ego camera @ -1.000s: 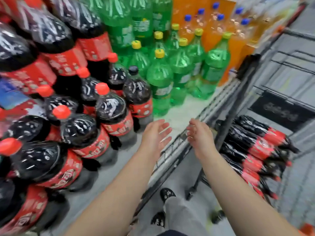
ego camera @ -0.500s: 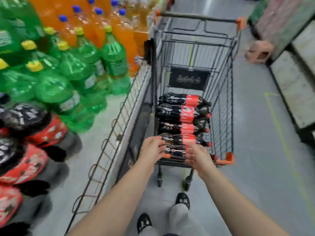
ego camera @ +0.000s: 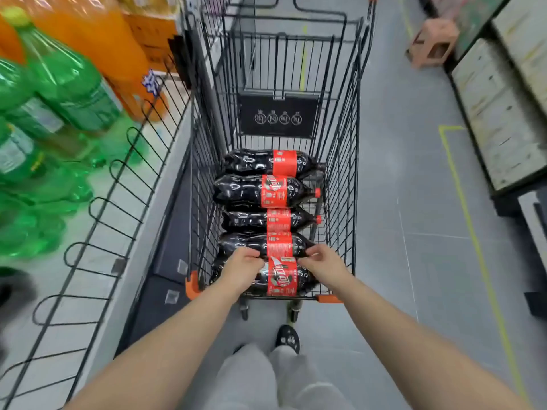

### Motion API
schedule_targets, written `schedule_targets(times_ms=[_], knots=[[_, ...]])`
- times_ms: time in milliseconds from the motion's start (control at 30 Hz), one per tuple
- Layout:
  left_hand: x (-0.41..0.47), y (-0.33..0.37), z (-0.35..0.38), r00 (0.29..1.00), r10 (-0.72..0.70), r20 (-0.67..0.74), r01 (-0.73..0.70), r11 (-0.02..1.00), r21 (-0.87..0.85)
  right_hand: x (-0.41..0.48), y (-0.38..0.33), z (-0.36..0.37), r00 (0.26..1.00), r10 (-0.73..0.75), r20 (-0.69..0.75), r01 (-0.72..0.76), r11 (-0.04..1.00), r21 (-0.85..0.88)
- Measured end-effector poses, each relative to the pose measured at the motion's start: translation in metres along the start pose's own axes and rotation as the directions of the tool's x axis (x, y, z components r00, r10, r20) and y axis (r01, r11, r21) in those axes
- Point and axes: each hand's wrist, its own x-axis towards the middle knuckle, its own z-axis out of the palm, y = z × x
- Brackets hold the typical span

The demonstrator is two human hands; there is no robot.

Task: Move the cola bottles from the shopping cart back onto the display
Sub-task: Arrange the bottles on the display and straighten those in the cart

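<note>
Cola bottles (ego camera: 275, 191), five of them, lie on their sides in a row along the bottom of the shopping cart (ego camera: 343, 137) with their red caps pointing right. The fingers of both hands curl over the far side of the nearest bottle (ego camera: 281, 281): the left hand (ego camera: 241, 269) grips its dark body left of the red label, and the right hand (ego camera: 324, 266) grips it toward the neck end. Just beyond the cart's left wall stands the wire-fenced display (ego camera: 133, 261), holding blurred green bottles (ego camera: 68, 84) and orange bottles (ego camera: 97, 31).
</note>
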Motion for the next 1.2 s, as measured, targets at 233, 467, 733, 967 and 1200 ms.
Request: schedule_targets(times_ms=[233, 467, 733, 967, 1200], knots=[[0.053, -0.01, 0.018, 0.989, 0.014, 0.149, -0.1, 0.801, 0.59, 0.049, 0.022, 0.003, 0.985, 0.026, 0.17, 0.047, 0.909, -0.414], [0.098, -0.009, 0.019, 0.931, -0.039, 0.364, -0.319, 0.398, 0.86, 0.102, 0.041, 0.015, 0.937, 0.171, 0.306, 0.083, 0.739, -0.668], [0.125, -0.017, 0.014, 0.887, -0.054, 0.458, -0.39, 0.441, 0.808, 0.131, 0.048, 0.024, 0.884, 0.311, 0.35, 0.021, 0.72, -0.693], [0.132, -0.027, 0.031, 0.861, -0.023, 0.508, -0.471, 0.341, 0.813, 0.111, 0.022, 0.018, 0.971, 0.097, 0.218, 0.122, 0.583, -0.804], [0.131, -0.012, 0.021, 0.866, 0.045, 0.498, -0.472, 0.401, 0.785, 0.081, 0.014, 0.017, 0.987, -0.14, 0.083, 0.153, 0.63, -0.761]])
